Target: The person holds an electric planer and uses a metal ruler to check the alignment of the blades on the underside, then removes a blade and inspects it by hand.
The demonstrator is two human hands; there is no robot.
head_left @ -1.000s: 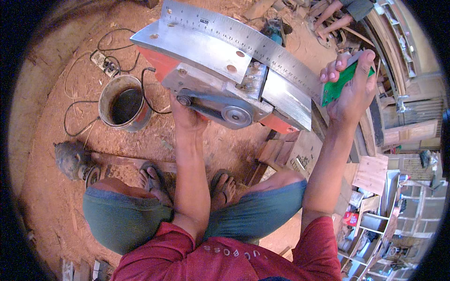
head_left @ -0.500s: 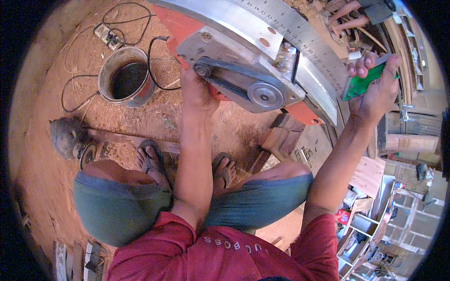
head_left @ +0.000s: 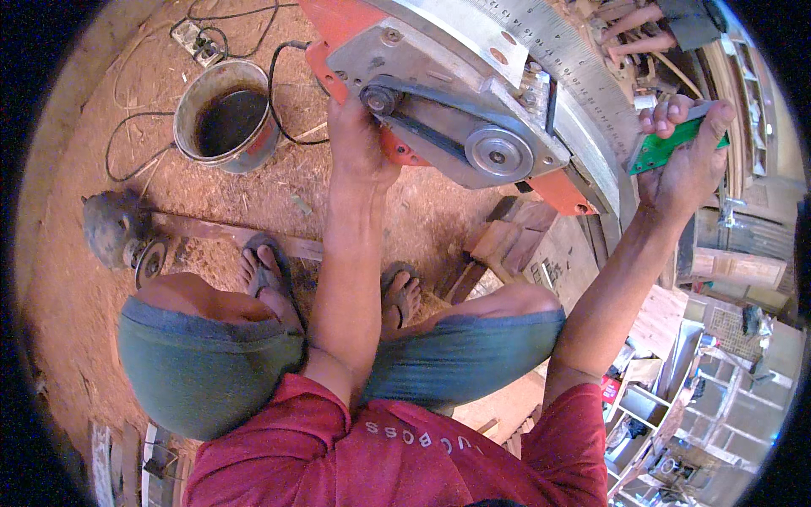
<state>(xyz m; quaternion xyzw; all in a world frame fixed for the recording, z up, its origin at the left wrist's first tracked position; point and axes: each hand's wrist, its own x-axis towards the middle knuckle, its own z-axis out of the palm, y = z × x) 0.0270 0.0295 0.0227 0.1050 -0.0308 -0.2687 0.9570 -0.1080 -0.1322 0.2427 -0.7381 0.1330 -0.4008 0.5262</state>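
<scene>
Okay, your left hand (head_left: 363,150) is up at the planer (head_left: 439,106), fingers hidden, can't tell grip; your right hand (head_left: 684,169) is out wide, fingers clamped on the green-handled square (head_left: 661,154).

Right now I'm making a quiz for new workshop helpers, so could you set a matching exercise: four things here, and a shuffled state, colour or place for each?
Things:
1. Power planer
2. Ruler's green handle
3. Bucket
4. Grinder

Descriptions:
A. Has dark contents
B. Gripped in the right hand
C. Dark grey, fitted with a round disc
D. Held up by the left hand

Right pairs: 1-D, 2-B, 3-A, 4-C.
</scene>
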